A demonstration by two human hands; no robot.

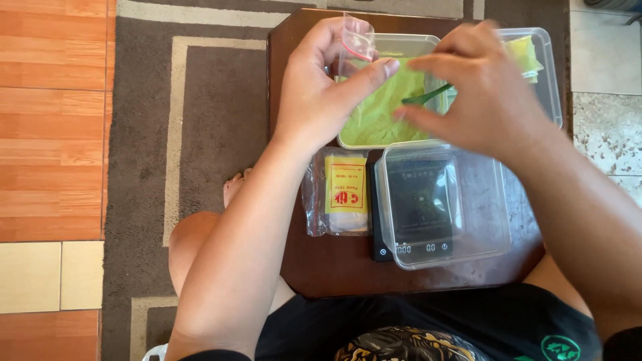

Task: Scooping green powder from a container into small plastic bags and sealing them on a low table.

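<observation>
My left hand [321,87] pinches a small clear zip bag [358,41] upright over a clear tub of green powder [381,110]. My right hand [481,93] hovers beside it, blurred, with a green spoon [428,95] at its fingertips above the powder. Below them an empty clear container [441,204] sits on a black digital scale [408,249]. A pack of small clear bags with a yellow and red label [338,194] lies to the left of the scale.
Everything rests on a small dark brown table [321,267] over my lap. A second clear lidded tub with something yellow inside [535,60] stands at the back right. Grey patterned rug [200,113] and orange wood-look floor [53,120] lie to the left.
</observation>
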